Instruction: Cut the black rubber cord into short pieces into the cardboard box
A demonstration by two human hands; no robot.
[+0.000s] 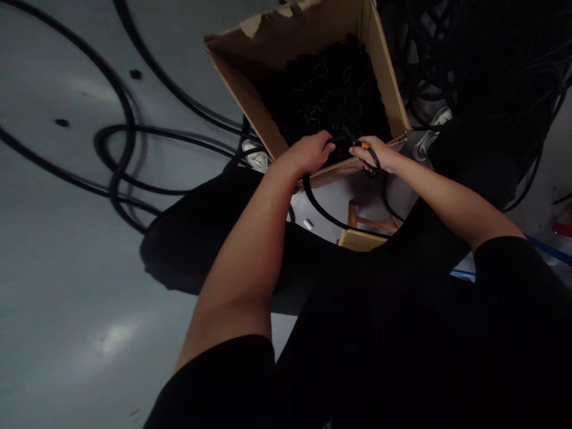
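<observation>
My left hand [313, 152] is closed around a black hose [319, 208], which hangs down from the fist and curves toward my lap. The hose's end points right, over the box. My right hand [370, 154] grips scissors [375, 161] with black and orange handles; their dark blades reach toward the hose end, but the dark background hides whether they touch it. Both hands are over the near edge of an open cardboard box [395, 89]. Inside lies a heap of short black pieces [330, 83].
Long loops of black hose [129, 128] lie on the grey floor [53, 286] at left. A dark tangle of hose [429, 71] is at right. Below the box stands a small wooden stool [361, 240], partly hidden by my legs. Loose black bits [135, 74] dot the floor.
</observation>
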